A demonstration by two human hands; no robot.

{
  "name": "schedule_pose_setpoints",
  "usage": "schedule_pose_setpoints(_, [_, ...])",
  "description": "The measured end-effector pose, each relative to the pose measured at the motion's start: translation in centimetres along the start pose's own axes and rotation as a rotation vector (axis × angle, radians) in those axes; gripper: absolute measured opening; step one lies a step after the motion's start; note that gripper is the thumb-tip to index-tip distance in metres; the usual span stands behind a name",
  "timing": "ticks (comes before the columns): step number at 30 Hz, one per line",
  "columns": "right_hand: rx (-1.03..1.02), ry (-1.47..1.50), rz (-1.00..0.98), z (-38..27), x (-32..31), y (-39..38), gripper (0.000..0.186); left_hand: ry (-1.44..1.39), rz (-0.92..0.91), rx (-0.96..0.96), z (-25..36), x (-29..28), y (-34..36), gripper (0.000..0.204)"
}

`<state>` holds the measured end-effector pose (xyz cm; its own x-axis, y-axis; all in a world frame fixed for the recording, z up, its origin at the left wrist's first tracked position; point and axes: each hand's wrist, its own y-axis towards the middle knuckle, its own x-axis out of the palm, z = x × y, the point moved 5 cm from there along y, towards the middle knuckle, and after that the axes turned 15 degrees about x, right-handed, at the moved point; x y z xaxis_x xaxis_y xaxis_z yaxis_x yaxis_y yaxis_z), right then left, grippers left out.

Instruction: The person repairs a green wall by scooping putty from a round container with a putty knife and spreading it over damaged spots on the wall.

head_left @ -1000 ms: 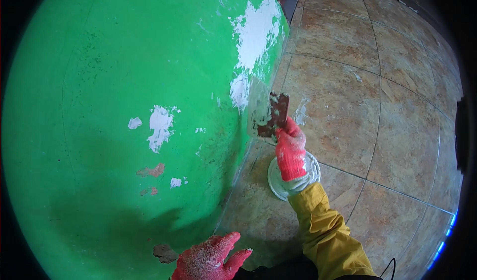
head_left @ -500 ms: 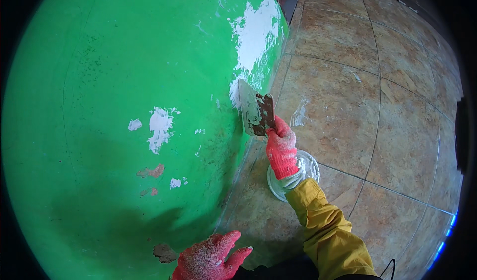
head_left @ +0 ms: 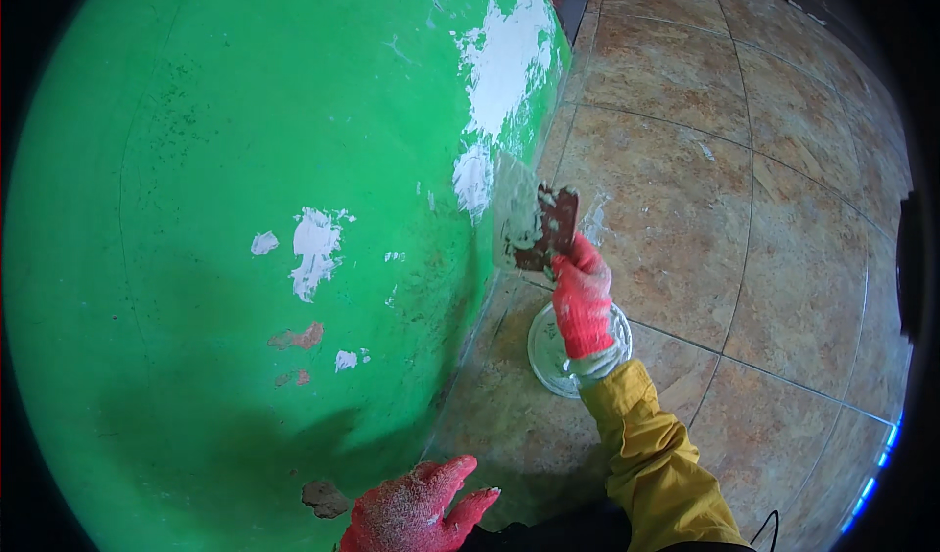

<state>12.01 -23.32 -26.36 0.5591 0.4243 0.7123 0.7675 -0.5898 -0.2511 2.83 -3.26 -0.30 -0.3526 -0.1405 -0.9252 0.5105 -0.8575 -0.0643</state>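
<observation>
My right hand [head_left: 583,302], in a pink glove, grips a wide putty knife [head_left: 537,221] with a pale blade and brown back, both smeared with putty. The blade stands beside the green wall [head_left: 225,141], near a white putty patch [head_left: 474,175]; I cannot tell if it touches. Below that hand a round white tub or lid [head_left: 548,361] with pale smears sits on the floor, partly hidden by my wrist. My left hand [head_left: 421,508], also pink-gloved, is at the bottom beside the wall, fingers apart, holding nothing.
A tiled tan floor [head_left: 803,288] runs along the wall on the right. More white patches [head_left: 315,253] and bare spots [head_left: 304,337] mark the wall. A dark reddish edge shows at the top centre, and a thin dark loop, perhaps a cable, at lower right.
The knife and my right hand moved left toward the wall by half a second ago, then back right, slightly farther right than at first. My left hand has barely moved.
</observation>
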Motion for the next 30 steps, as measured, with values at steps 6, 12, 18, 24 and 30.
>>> schedule_pose_setpoints(6, [-0.040,-0.148,0.026,-2.2,1.1,4.3,0.042,0.013,0.003,-0.014,0.1,-0.1,0.0,0.032])
schedule_pose_setpoints(12, [-0.002,-0.316,0.031,-2.7,2.2,5.0,0.043,0.018,0.021,0.004,0.5,-0.1,0.0,0.032])
schedule_pose_setpoints(18, [-0.065,-0.447,0.064,-3.8,5.2,3.0,0.043,0.034,0.019,-0.020,0.6,-0.3,0.0,0.033])
schedule_pose_setpoints(24, [0.033,-0.242,0.048,-5.7,4.3,-0.8,0.042,0.158,0.078,0.079,1.6,-0.3,-0.2,0.032])
schedule_pose_setpoints(30, [0.268,-0.064,-0.244,-4.0,6.2,-7.3,0.044,0.167,0.052,-0.127,-1.2,-0.8,-2.3,0.032])
